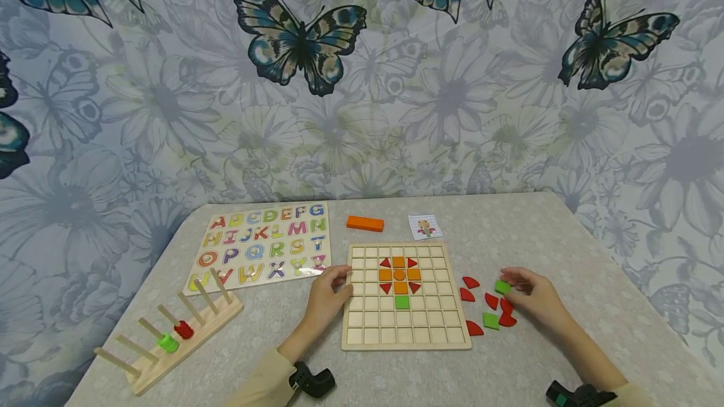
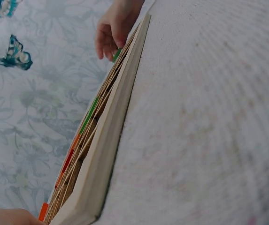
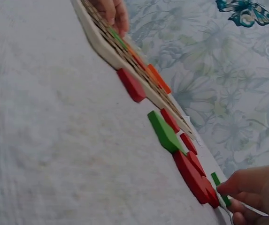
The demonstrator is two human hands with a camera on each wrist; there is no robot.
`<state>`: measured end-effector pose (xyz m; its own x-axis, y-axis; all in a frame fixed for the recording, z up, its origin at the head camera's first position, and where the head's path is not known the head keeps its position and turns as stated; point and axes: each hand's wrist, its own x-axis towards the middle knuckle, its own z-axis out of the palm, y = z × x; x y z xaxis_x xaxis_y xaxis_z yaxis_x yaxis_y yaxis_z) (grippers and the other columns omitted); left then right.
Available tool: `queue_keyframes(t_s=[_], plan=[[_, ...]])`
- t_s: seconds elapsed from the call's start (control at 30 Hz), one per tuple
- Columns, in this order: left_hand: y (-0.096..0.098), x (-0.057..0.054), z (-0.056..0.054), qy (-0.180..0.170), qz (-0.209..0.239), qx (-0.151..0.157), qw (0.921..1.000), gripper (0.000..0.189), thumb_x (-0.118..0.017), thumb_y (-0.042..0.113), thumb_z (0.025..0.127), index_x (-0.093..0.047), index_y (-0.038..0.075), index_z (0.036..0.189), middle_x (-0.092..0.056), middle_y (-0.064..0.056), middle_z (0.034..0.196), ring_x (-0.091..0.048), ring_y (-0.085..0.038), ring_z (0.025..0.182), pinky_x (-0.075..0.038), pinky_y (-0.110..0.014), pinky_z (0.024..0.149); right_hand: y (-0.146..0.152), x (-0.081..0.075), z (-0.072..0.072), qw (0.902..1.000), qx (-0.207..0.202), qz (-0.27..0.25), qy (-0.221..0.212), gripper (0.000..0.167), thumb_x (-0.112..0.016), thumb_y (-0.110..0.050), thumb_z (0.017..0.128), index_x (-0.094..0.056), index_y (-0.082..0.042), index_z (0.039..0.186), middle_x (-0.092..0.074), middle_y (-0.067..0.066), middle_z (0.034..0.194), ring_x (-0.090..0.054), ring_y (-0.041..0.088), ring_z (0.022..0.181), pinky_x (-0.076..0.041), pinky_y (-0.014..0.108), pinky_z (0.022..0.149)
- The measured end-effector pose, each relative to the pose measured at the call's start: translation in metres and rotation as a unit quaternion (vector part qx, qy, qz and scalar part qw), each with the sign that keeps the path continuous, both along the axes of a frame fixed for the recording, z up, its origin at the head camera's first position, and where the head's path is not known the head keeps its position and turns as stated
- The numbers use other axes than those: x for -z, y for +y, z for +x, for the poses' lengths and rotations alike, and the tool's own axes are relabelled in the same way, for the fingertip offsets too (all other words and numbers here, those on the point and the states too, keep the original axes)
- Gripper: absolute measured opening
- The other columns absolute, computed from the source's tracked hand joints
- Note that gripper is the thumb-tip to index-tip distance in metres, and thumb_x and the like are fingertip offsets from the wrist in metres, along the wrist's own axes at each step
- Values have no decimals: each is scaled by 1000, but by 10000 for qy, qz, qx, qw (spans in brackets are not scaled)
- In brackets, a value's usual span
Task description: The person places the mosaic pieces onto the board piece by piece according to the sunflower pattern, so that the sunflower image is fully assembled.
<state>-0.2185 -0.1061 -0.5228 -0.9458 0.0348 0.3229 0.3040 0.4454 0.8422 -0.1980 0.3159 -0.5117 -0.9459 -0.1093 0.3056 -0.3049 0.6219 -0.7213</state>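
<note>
Grid board [image 1: 430, 322] lies flat in the middle of a pale table [image 1: 503, 225], which stands before a wall [image 1: 452, 99] printed with flowers and blue butterflies. Farther left on the table is an alphabet board [image 1: 249, 258] with rows of coloured letters; its near left corner sits just behind a wooden peg rack [image 1: 186, 350], set at a slant, with green rings [image 1: 168, 343] on one peg and red rings [image 1: 183, 330] on the next.

The left hand [image 1: 328, 297] touches the left edge of the grid board, its fingers bent and the thumb somewhat apart from them; I cannot tell whether they grip the edge. To the right of the board, the right hand [image 1: 534, 300] pinches a green square [image 1: 500, 288] between thumb and finger.

Behind the grid board are an orange block [image 1: 364, 223] and, farther right, a small picture card [image 1: 425, 227]. In the board's cells, four orange squares [image 1: 386, 275] surround an orange circle [image 1: 400, 275], with four red corner pieces [image 1: 386, 288] between them and one green tile [image 1: 402, 302] just below. Beside the board's right edge lie six loose red pieces [image 1: 474, 328] and another green piece [image 1: 491, 321], below the right hand's square.
</note>
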Motion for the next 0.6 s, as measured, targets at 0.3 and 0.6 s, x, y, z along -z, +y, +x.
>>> queue_keyframes(t_s=[0.3,0.6], plan=[[0,2,-1,-32,-73,-48,10000,35,-67,-1,77,-65,1,112,-66,-11,106,-62,-21,96,-54,-27,87,-36,-7,0,9993,-313,-149,-159,39,-71,-4,80,-61,1,118,-69,16,105,-60,4,90,-52,18,78],[1,1,-1,-55,18,-38,10000,34,-67,-2,77,-66,0,111,-66,-11,109,-62,-22,98,-54,-29,88,-92,-12,-2,9921,-927,-763,-367,42,-72,-5,79,-61,0,118,-68,15,107,-59,6,92,-51,22,79]])
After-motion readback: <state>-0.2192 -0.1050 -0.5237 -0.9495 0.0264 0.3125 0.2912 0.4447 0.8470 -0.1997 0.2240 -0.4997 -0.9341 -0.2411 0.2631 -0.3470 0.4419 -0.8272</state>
